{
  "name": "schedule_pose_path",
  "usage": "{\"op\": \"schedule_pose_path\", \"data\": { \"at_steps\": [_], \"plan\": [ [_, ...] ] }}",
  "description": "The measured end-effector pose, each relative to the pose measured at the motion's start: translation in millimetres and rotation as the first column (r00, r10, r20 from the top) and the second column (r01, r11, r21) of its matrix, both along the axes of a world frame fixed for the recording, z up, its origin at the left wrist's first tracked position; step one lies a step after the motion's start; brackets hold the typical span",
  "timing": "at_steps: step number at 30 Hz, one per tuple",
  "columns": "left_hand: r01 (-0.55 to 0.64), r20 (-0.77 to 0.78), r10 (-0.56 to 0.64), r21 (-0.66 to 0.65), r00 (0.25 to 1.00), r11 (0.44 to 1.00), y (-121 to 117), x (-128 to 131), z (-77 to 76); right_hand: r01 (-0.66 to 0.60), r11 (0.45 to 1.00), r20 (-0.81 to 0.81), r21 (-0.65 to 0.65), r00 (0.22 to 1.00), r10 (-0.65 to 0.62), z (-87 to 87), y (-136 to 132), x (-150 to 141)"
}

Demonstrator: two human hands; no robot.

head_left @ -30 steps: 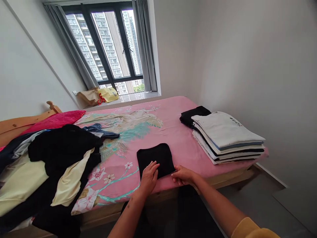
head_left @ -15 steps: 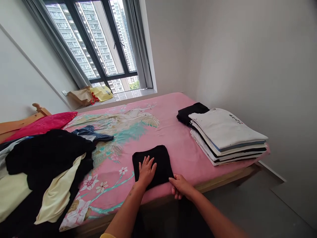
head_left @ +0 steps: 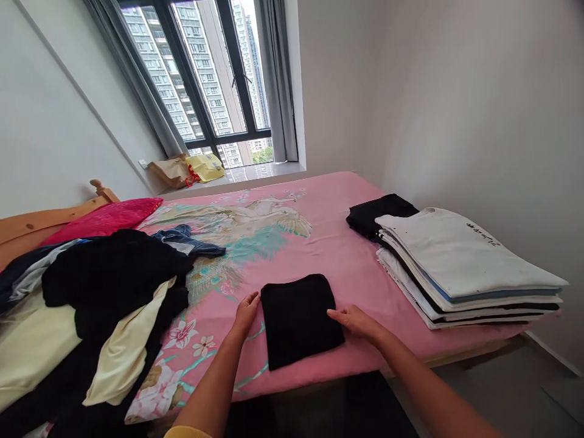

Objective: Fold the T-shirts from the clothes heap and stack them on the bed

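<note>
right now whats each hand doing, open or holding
Left hand: fingers partly curled at the left edge of the folded black cloth; grip cannot be told.
Right hand: thumb over its right edge; whether it pinches cannot be told.

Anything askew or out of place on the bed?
Nothing looks spilled or damaged. The clothes heap on the left lies crumpled and tangled, so it looks untidy against the flat, folded black cloth.
</note>
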State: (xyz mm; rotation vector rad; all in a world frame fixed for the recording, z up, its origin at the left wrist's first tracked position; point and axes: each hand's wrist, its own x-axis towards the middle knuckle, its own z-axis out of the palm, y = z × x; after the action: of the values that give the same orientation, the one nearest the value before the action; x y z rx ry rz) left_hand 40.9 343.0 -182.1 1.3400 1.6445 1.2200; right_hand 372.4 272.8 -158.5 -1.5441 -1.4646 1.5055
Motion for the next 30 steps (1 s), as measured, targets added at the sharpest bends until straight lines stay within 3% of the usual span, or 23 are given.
{"op": "schedule_pose_path", "data": {
  "at_steps": [5, 10, 15, 19, 23, 30],
  "plan": [
    [0.029, 0.055, -0.026, -0.056, 0.998, 0.998, 11.6, 5.4, -6.3, 0.163, 0.986, -0.233, 0.039, 0.961, -0.149, -11.0, 13.1, -8.9],
    [0.020, 0.059, -0.016, -0.066, 0.998, 0.998, 21.5, 7.6, -11.1, 0.278, 0.953, -0.351, -0.119, 0.886, -0.302, -24.0, 37.0, -18.5],
    [0.120, 0.157, -0.111, -0.054, 0.981, 0.991, 29.2, 4.1, -11.0, 0.332, 0.937, -0.473, -0.105, 0.812, -0.341, -30.1, 57.0, -23.5],
    [0.170, 0.291, -0.156, -0.022, 0.944, 0.985, 27.0, 0.0, -12.2, 0.357, 0.933, -0.487, -0.037, 0.809, -0.329, -30.6, 62.1, -22.7],
    [0.090, 0.354, -0.092, 0.021, 0.931, 0.996, 23.2, -0.3, -18.9, 0.395, 0.917, -0.474, 0.053, 0.818, -0.325, -32.1, 67.6, -23.0],
    [-0.042, 0.237, 0.034, 0.026, 0.971, 0.999, 27.6, 5.7, -35.2, 0.429, 0.896, -0.357, 0.113, 0.860, -0.366, -42.9, 78.4, -25.6]
  ]
}}
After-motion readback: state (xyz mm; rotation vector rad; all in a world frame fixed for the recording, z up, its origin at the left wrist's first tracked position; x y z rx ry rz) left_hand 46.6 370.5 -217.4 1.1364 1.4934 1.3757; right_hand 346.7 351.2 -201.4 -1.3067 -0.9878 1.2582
